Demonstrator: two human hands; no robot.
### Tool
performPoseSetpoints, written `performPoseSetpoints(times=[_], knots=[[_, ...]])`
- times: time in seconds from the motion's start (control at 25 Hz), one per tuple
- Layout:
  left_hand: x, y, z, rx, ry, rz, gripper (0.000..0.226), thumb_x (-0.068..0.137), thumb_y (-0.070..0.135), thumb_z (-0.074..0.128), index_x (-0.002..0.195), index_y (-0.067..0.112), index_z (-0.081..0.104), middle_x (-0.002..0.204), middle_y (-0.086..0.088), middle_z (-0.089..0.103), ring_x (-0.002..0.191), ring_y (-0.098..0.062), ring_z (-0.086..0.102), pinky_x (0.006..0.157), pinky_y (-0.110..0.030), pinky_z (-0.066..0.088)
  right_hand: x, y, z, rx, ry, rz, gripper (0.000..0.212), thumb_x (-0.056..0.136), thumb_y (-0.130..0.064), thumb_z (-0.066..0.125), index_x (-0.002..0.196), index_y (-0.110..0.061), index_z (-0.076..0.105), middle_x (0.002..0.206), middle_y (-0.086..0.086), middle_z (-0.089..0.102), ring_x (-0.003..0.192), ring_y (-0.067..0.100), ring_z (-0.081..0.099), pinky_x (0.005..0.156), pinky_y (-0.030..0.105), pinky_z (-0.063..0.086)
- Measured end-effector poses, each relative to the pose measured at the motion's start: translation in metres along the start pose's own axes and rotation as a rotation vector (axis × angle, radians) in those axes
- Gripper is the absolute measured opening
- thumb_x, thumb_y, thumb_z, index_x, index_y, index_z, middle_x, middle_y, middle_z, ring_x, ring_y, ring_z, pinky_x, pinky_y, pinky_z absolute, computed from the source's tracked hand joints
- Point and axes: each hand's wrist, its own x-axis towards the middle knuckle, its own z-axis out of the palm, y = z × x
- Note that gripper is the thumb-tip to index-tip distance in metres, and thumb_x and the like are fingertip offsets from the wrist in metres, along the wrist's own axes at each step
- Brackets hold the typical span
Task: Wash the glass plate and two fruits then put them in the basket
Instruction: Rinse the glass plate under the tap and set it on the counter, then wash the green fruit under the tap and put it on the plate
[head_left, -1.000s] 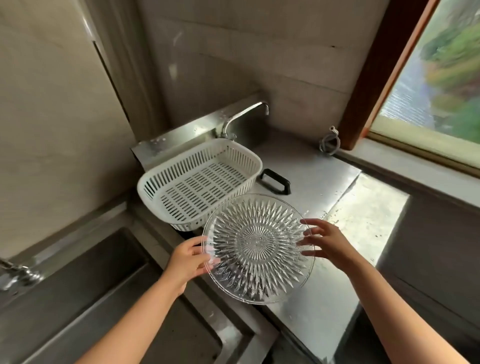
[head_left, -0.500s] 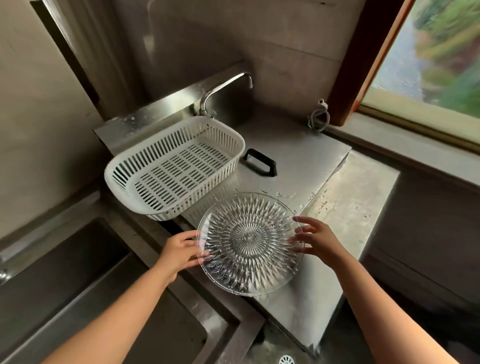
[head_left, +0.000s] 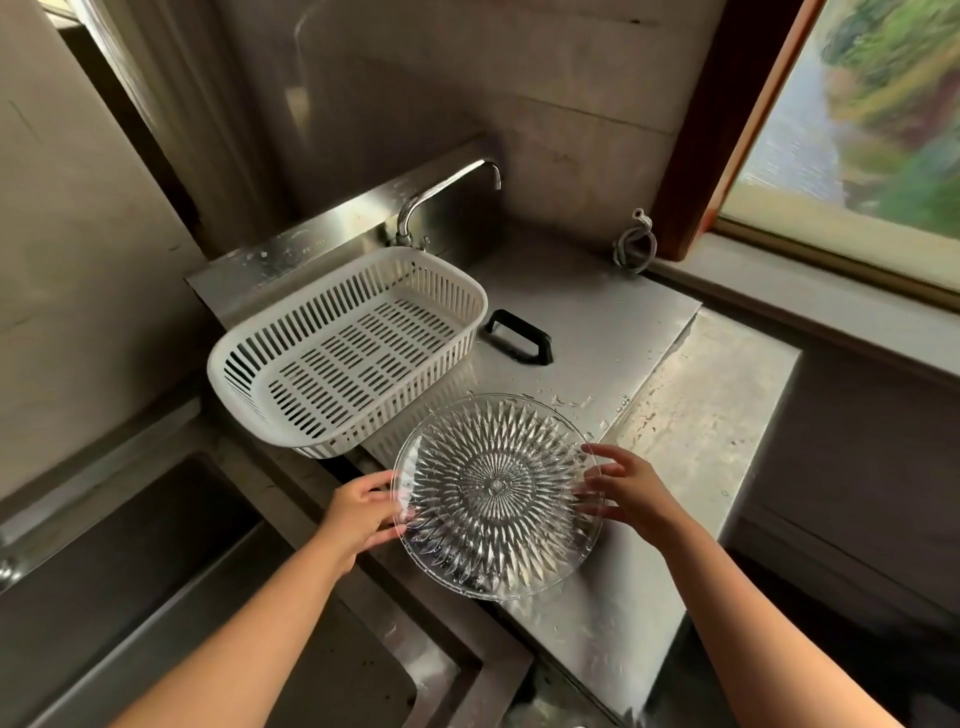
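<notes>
A clear cut-glass plate (head_left: 496, 496) with a starburst pattern hangs over the steel counter, held by both hands. My left hand (head_left: 361, 512) grips its left rim, thumb on top. Along the right rim, my right hand (head_left: 631, 493) has its fingers spread. The white slotted plastic basket (head_left: 249, 358) stands empty just beyond the plate, to the upper left, partly overhanging the counter edge. No fruit is in view.
A steel sink basin (head_left: 130, 571) lies at lower left. A tap (head_left: 447, 192) rises behind the basket. A black handle (head_left: 517, 338) lies on the wet steel counter (head_left: 597, 322). A window ledge (head_left: 805, 291) runs along the right.
The view has shifted, so basket and tap now sit lower and further right in the frame. Both hands still hold the plate, which stays in front of the basket.
</notes>
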Motion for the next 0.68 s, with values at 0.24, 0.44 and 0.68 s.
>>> performPoseSetpoints(times=[0.24, 0.44, 0.68], knots=[[-0.018, 0.014, -0.011, 0.078, 0.004, 0.011, 0.055, 0.082, 0.003, 0.063, 0.133, 0.013, 0.044, 0.106, -0.009, 0.063, 0.091, -0.024, 0.065, 0.08, -0.038, 0.053, -0.013, -0.019, -0.014, -0.239, 0.086, -0.067, 0.04, 0.083, -0.003, 0.064, 0.122, -0.007, 0.056, 0.085, 0.013, 0.061, 0.073, 0.024, 0.061, 0.06, 0.03, 0.055], [-0.049, 0.034, -0.045, 0.087, 0.086, 0.11, 0.046, 0.086, 0.013, 0.06, 0.129, 0.019, 0.047, 0.1, -0.001, 0.063, 0.086, -0.017, 0.066, 0.085, -0.036, 0.051, -0.027, -0.069, 0.02, -0.461, 0.013, -0.254, 0.035, 0.081, -0.009, 0.068, 0.115, -0.013, 0.06, 0.089, 0.012, 0.067, 0.079, 0.025, 0.065, 0.066, 0.03, 0.054], [-0.101, 0.007, -0.111, 0.115, 0.167, 0.172, 0.041, 0.09, 0.009, 0.054, 0.13, 0.007, 0.048, 0.114, -0.018, 0.063, 0.071, -0.012, 0.062, 0.047, -0.004, 0.042, -0.031, -0.08, 0.149, -0.847, -0.317, -0.412, 0.031, 0.077, -0.014, 0.072, 0.107, -0.016, 0.065, 0.086, 0.003, 0.068, 0.074, 0.014, 0.061, 0.076, 0.03, 0.048]])
